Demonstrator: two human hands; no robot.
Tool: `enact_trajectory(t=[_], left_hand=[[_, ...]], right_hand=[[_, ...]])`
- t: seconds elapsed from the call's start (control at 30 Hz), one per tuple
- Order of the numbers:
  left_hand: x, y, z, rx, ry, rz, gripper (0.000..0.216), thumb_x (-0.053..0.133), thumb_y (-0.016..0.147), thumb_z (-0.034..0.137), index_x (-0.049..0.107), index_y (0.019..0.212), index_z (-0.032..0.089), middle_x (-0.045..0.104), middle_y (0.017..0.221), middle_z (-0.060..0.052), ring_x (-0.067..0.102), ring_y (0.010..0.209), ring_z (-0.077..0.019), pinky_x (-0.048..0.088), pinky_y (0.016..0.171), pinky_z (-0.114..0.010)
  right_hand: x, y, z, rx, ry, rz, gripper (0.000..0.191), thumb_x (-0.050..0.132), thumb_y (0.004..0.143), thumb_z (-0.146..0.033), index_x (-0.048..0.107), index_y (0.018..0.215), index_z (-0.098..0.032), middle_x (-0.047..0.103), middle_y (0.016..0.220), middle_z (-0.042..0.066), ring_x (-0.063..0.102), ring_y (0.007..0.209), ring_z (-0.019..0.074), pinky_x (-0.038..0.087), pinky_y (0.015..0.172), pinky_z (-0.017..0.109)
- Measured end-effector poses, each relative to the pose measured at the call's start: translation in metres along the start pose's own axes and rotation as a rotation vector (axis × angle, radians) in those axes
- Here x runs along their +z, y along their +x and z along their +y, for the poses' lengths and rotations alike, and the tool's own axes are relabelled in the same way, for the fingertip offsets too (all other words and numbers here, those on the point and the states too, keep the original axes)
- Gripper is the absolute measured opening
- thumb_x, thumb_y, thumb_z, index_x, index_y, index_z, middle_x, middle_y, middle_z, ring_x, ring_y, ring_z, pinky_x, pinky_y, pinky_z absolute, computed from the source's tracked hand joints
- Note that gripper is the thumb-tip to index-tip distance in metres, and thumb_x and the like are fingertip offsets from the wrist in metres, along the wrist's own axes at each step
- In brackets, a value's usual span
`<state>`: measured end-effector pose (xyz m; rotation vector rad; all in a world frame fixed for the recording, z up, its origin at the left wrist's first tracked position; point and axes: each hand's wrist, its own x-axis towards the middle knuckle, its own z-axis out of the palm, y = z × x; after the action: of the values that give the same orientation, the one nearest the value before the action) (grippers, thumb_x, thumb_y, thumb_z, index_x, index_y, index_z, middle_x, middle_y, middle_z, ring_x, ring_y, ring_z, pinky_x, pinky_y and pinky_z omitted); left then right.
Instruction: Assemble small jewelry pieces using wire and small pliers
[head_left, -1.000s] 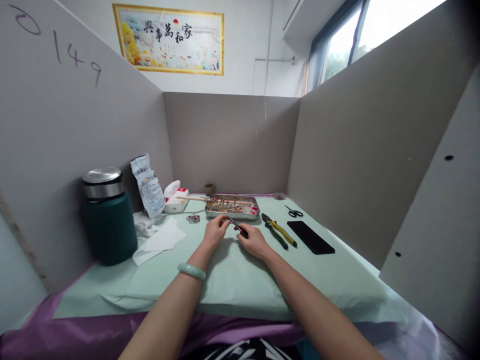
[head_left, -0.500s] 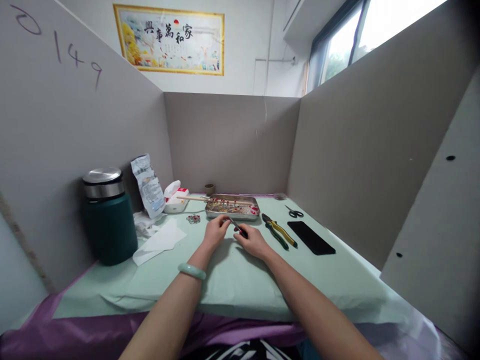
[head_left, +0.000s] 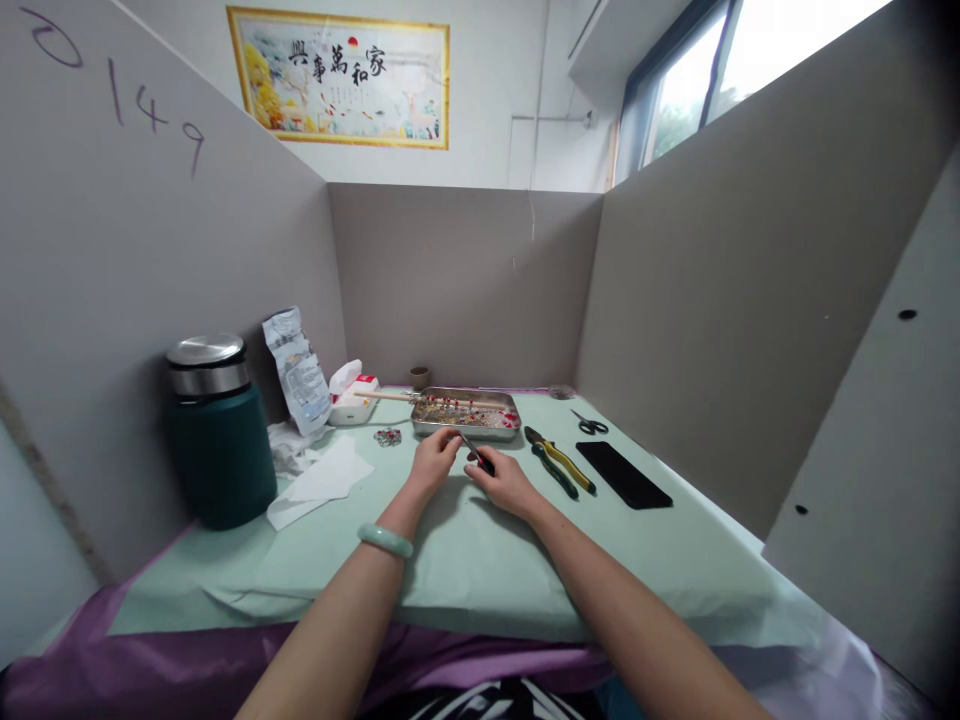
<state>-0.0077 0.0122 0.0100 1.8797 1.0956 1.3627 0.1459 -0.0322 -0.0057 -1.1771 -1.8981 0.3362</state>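
My right hand (head_left: 504,482) is closed round small pliers (head_left: 478,455) with dark and reddish handles. The jaws point up and left, toward the fingertips of my left hand (head_left: 435,460). Those fingers are pinched together at the jaw tips, and whatever they hold is too small to make out. Just beyond both hands lies a metal tray (head_left: 427,432) with red and gold-coloured beads and small pieces in it. A wooden stick (head_left: 391,396) rests across the tray. Left of my left hand sits a little heap of beaded pieces (head_left: 388,437).
Larger pliers (head_left: 561,463) with green and yellow handles, black scissors (head_left: 592,426) and a black phone (head_left: 624,475) lie to the right. On the left stand a green flask (head_left: 219,450), a foil pouch (head_left: 298,370), a tissue pack (head_left: 355,402) and white paper (head_left: 322,483). Grey partitions enclose the table.
My right hand and the pliers have shifted very slightly to the left. My left hand keeps its pinch in nearly the same place.
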Motion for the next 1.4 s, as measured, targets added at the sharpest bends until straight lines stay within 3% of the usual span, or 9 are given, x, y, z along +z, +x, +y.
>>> enact_trajectory(t=[0.47,1.13,1.4], left_hand=[[0.001,0.000,-0.002,0.025,0.077,0.034,0.024,0.050,0.078,0.030,0.065,0.091,0.016,0.068,0.080,-0.004,0.058,0.067,-0.0131,0.043,0.062,-0.023],[0.001,-0.002,0.002,0.009,0.120,0.021,0.023,0.048,0.079,0.030,0.064,0.090,0.017,0.063,0.067,-0.001,0.053,0.059,-0.0119,0.039,0.057,-0.022],[0.002,-0.005,0.007,0.043,0.189,0.054,0.021,0.046,0.081,0.027,0.063,0.089,0.018,0.067,0.079,-0.003,0.057,0.069,-0.0141,0.041,0.066,-0.024]], right_hand=[[0.004,-0.001,-0.003,0.031,0.024,0.014,0.025,0.050,0.083,-0.037,0.060,0.097,-0.018,0.064,0.084,0.003,0.055,0.074,0.0152,0.038,0.067,0.025],[0.006,-0.002,-0.008,0.044,0.022,0.035,0.023,0.049,0.084,-0.035,0.060,0.094,-0.018,0.064,0.084,0.003,0.055,0.072,0.0153,0.037,0.066,0.025],[0.006,-0.002,-0.013,0.092,0.100,0.019,0.024,0.049,0.083,-0.037,0.059,0.092,-0.018,0.063,0.081,0.002,0.055,0.072,0.0152,0.038,0.066,0.025]])
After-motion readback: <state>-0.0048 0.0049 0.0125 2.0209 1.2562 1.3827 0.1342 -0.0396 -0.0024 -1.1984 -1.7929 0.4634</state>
